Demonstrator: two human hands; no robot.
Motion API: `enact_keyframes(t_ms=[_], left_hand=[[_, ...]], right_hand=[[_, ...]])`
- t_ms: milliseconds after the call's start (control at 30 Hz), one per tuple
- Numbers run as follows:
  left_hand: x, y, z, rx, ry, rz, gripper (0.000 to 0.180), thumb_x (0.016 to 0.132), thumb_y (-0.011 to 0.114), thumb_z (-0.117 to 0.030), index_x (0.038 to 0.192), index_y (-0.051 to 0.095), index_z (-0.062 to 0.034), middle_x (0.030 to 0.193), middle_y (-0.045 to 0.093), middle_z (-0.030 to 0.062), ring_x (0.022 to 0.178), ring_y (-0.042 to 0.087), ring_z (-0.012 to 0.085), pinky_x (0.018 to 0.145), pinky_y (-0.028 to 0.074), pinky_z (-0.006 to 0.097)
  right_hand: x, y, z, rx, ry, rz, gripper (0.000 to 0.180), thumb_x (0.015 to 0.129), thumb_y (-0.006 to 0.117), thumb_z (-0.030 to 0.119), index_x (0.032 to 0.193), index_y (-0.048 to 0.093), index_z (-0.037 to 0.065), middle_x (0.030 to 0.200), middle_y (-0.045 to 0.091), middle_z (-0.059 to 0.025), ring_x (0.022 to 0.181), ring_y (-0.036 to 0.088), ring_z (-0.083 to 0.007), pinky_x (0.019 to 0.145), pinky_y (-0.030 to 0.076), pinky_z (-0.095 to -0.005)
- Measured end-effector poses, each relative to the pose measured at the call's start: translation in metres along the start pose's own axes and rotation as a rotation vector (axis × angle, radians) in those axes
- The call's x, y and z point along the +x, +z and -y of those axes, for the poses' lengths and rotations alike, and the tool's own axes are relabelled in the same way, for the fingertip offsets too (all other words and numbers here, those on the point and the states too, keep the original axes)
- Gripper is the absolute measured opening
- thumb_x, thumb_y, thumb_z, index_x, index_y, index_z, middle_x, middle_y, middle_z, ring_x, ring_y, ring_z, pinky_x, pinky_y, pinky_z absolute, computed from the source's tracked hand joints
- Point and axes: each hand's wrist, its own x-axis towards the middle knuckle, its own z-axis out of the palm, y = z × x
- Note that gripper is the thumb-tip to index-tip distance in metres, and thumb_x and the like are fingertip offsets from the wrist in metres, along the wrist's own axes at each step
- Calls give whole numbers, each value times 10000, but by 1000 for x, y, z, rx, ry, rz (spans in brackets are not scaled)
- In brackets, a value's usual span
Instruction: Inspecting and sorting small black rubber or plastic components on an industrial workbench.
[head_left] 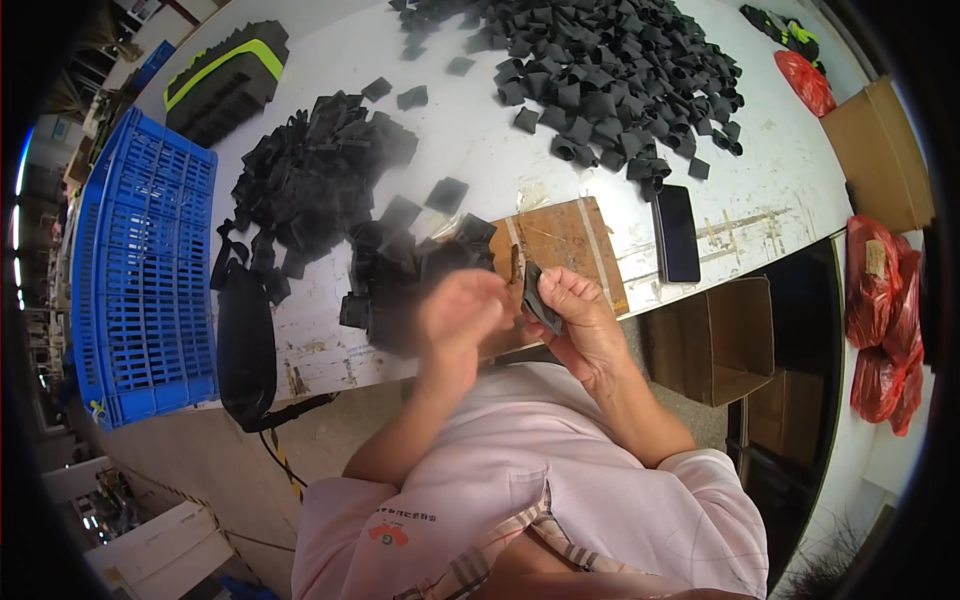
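Between the thumb and fingers of my right hand [585, 318] is a small dark fabric piece [541, 300], folded or tube-like. My left hand [460, 318] is smeared by motion just left of it, so its fingers cannot be read. A narrow brown upright piece [515, 266] stands beside the held fabric, over a brown wooden board [570, 240] at the table's near edge. Close behind my left hand lies a small heap of flat dark fabric pieces [400, 265].
More flat pieces [310, 170] are piled at left, and a large heap of tube-like ones [610, 80] lies at the back. A phone [677, 235] rests right of the board. A blue crate [150, 270] stands left; cardboard boxes [715, 335] and red bags [882, 300] are at right.
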Motion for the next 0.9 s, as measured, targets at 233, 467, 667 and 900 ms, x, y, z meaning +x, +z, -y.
enact_keyframes(t_ms=[233,467,667,900], left_hand=[[-10,14,5,83,22,45,101,808,564,-10,884,527,46,838,601,101,762,596,141,690,501,249],[-6,8,8,255,17,-54,36,789,589,2,796,573,32,756,585,41,656,538,77,570,435,199],[-5,17,-1,790,504,13,91,721,619,50,787,575,7,677,556,50,570,494,76,509,388,189],[3,20,19,791,670,-288,98,720,586,86,781,545,21,639,566,54,458,513,91,396,388,213]], right_hand=[[-5,0,-6,-11,-34,-31,136,861,548,162,793,572,47,706,589,-40,571,527,-109,523,422,-210],[-1,-7,-10,-906,-381,-170,128,809,608,123,848,570,6,700,578,-57,564,511,-130,515,400,-229],[-14,7,1,-1205,-995,28,206,716,657,46,907,594,-3,781,546,-104,612,503,-192,489,401,-275],[1,12,-9,-1529,-1173,-117,212,646,635,-21,849,578,1,735,493,-114,643,531,-266,512,442,-348]])
